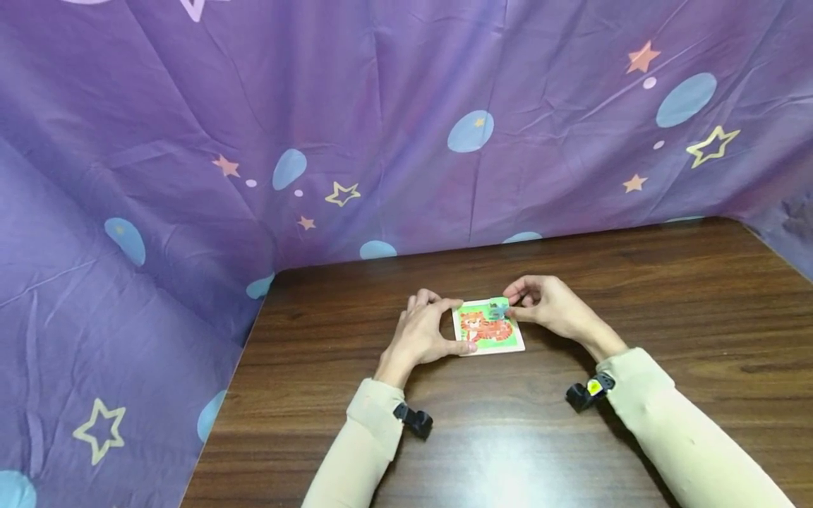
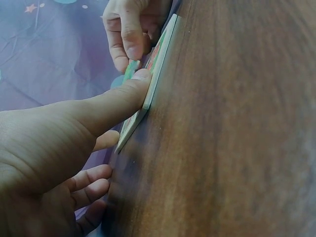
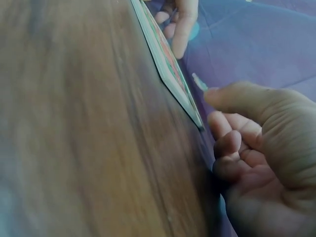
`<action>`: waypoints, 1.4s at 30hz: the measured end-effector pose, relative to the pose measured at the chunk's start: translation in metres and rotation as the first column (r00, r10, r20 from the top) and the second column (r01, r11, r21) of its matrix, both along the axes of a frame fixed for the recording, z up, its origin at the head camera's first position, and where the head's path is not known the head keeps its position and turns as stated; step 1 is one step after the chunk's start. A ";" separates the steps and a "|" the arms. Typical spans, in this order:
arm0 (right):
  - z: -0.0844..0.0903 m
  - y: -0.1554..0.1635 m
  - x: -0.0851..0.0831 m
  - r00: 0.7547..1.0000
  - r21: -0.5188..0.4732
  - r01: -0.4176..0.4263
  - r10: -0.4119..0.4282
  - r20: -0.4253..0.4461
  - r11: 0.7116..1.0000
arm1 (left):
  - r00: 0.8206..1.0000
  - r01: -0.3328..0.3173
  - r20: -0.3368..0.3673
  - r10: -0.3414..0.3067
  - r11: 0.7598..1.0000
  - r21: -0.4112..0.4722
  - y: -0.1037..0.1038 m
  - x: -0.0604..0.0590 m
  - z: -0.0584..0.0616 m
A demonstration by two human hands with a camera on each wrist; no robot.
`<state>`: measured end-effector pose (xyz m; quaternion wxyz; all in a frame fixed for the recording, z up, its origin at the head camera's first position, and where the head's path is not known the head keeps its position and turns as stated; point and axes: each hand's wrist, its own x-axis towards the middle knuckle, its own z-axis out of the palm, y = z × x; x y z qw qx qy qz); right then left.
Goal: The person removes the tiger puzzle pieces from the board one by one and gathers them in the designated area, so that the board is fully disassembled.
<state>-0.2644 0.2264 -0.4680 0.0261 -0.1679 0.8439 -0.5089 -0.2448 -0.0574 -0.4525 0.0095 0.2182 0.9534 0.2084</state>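
Observation:
A small square jigsaw puzzle board [image 1: 503,344] with a pale rim and an orange tiger picture on green lies flat on the wooden table. My left hand [image 1: 420,333] grips its left side, the thumb over the near edge and the index finger at the far edge. Between thumb and fingers my right hand [image 1: 559,308] pinches a green and blue puzzle piece [image 1: 498,307] over the board's far right corner. In the right wrist view the piece [image 3: 199,82] is tilted and raised above the board. The left wrist view shows the piece [image 2: 130,70] partly hidden behind the left thumb.
The brown wooden table [image 1: 305,395] extends around the board on all sides. A purple cloth [image 1: 406,127] with stars and blue ovals hangs behind the table and along its left side. A black strap device [image 1: 416,420] sits on each wrist.

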 end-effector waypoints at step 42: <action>0.047 0.165 0.034 0.987 0.013 0.149 -0.148 -0.057 0.989 | 1.000 0.016 -0.002 -0.016 0.999 0.035 -0.004 -0.002 -0.004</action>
